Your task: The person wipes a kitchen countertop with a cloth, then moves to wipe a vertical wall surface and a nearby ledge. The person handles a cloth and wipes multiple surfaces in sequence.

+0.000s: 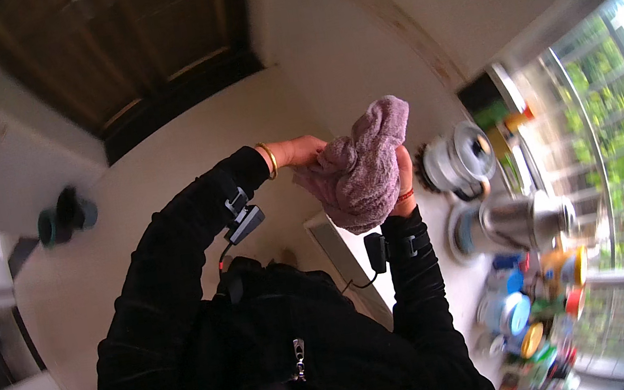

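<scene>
A bunched pinkish-mauve terry cloth [365, 169] is held up in front of my body between both hands. My left hand [306, 151], with a gold bangle at the wrist, grips the cloth's left side; its fingertips are tucked behind the folds. On the right edge, my right hand [404, 173] holds the cloth, and most of its fingers are hidden by the fabric. A red cord circles that wrist. Whether something lies inside the bundle cannot be seen.
To my right, a countertop bears a lidded metal pot [459, 159], a metal flask [525, 222] and several jars [511, 313] below a barred window [607, 123]. A dark wooden door [130, 53] stands ahead. Dark bins or pots [67, 217] sit at the left wall.
</scene>
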Available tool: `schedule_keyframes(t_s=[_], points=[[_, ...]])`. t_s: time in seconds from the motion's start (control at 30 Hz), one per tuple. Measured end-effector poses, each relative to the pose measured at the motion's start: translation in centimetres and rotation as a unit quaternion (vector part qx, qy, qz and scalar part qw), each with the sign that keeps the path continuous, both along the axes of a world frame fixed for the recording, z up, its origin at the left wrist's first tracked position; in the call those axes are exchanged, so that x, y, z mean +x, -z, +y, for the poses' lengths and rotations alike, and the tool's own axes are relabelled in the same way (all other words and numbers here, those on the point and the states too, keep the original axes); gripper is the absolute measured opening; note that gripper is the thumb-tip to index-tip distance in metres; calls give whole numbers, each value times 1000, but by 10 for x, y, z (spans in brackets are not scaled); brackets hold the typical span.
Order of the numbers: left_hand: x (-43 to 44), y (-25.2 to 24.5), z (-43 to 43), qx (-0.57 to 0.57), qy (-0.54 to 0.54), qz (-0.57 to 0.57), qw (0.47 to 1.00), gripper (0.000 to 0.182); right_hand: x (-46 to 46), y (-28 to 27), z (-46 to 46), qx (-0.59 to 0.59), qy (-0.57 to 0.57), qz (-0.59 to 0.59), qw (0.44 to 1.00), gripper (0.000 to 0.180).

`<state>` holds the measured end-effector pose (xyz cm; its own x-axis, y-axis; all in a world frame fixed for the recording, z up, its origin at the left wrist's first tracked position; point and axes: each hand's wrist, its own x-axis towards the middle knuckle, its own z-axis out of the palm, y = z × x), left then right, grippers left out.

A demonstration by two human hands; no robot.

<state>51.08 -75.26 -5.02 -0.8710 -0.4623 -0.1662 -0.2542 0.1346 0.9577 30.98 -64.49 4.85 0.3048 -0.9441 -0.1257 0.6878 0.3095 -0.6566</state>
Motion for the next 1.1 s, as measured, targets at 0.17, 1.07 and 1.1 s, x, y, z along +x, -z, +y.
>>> schedule_keyframes(t_s=[0.17, 1.07, 1.1], points=[[148, -19, 29, -146, -220, 34, 964, 28, 101, 1, -55, 6, -141, -18, 990, 66], [-77, -179, 162, -151, -807, -14, 570, 95, 55, -63, -129, -169, -574, 30, 800, 53], [-76, -172, 163, -180, -815, -32, 551, 101, 56, -61, -127, -153, -590, 6, 793, 57]])
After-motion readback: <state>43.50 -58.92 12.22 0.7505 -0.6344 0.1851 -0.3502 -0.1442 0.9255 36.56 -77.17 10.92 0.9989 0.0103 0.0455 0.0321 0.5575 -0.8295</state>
